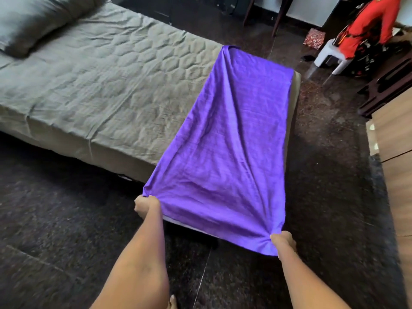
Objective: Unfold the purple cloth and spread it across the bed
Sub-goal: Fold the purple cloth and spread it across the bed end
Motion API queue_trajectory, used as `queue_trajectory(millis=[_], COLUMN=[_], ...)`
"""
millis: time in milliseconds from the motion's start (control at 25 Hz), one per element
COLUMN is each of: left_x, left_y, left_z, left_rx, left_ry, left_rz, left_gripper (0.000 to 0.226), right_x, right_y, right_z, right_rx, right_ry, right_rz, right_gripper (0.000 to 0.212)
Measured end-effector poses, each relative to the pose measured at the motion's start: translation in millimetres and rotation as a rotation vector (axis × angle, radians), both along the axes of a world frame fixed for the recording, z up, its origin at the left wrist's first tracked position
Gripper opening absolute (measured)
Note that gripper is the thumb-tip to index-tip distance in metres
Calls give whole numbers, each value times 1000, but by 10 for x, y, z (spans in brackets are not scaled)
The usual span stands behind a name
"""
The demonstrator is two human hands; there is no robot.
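The purple cloth (225, 139) lies in a long strip across the foot end of the bed (100, 85), still narrow and creased. Its far end reaches the bed's far edge, and its near end hangs off the near edge, pulled taut. My left hand (146, 206) grips the cloth's near left corner. The near right corner is bunched in the grip of my right hand (283, 241). Both hands are held out past the bed's corner, above the floor.
A grey pillow (33, 21) lies at the head of the bed, on a grey-green sheet. Dark speckled floor surrounds the bed. A white plastic stool (330, 56) with red clothing (367, 25) stands at the back right. Wooden furniture (394, 139) runs along the right edge.
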State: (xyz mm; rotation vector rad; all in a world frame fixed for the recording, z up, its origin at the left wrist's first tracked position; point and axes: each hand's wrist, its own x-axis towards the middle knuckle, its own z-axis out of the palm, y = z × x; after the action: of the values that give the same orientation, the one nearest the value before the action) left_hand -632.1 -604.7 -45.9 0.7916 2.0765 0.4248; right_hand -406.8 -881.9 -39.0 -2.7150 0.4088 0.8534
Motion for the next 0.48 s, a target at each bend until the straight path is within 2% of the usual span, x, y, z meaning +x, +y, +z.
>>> queue_trajectory(millis=[80, 120, 200, 280, 400, 480], left_x=[71, 117, 251, 468, 931, 1182], left_y=[32, 35, 9, -74, -302, -429], left_z=[-74, -111, -197, -227, -250, -371], left_rx=[14, 57, 220, 390, 510, 487], left_ry=[71, 128, 225, 234, 185, 246], left_rz=[-54, -146, -455, -800, -1308, -1589], left_gripper=[42, 48, 53, 55, 56, 55], right_x=[29, 43, 96, 122, 143, 214], right_y=[50, 108, 318, 610, 993, 1030], right_z=[-84, -81, -32, 6, -175, -398], right_rx=[7, 29, 74, 100, 127, 88], right_ry=[-39, -127, -332, -440, -414, -393], right_rz=[22, 43, 201, 527, 907, 918], right_gripper=[50, 52, 52, 50, 53, 56])
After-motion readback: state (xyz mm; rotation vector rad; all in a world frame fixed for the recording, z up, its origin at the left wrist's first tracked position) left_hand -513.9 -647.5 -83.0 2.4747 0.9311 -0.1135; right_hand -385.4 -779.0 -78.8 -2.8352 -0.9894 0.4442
